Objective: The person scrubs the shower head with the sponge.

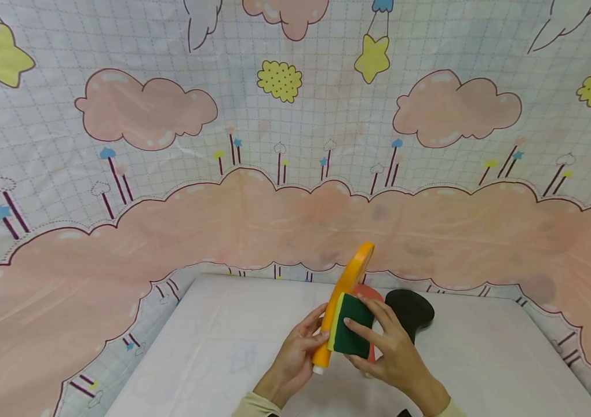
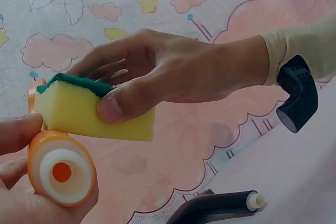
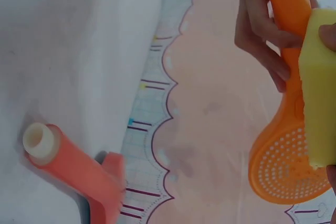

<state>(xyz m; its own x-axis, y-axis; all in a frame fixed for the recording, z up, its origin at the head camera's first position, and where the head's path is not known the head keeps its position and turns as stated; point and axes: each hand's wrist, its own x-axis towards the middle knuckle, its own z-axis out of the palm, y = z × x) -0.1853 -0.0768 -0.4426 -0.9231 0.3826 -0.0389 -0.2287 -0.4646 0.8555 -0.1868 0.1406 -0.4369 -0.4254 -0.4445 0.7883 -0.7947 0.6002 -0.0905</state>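
Note:
My left hand holds the handle of an orange skimmer, which is tilted with its head up and away. Its round head is full of small holes in the right wrist view. A sponge is in my right hand, thumb on one side and fingers on the green one. In the left wrist view the yellow side of the sponge shows, close against the skimmer's handle. Whether the sponge presses on the handle, I cannot tell.
Behind my right hand a red utensil lies on the white table, partly hidden in the head view. Beside it, to the right, lies a black utensil with a broad head. A patterned cloth hangs beyond the table's far edge.

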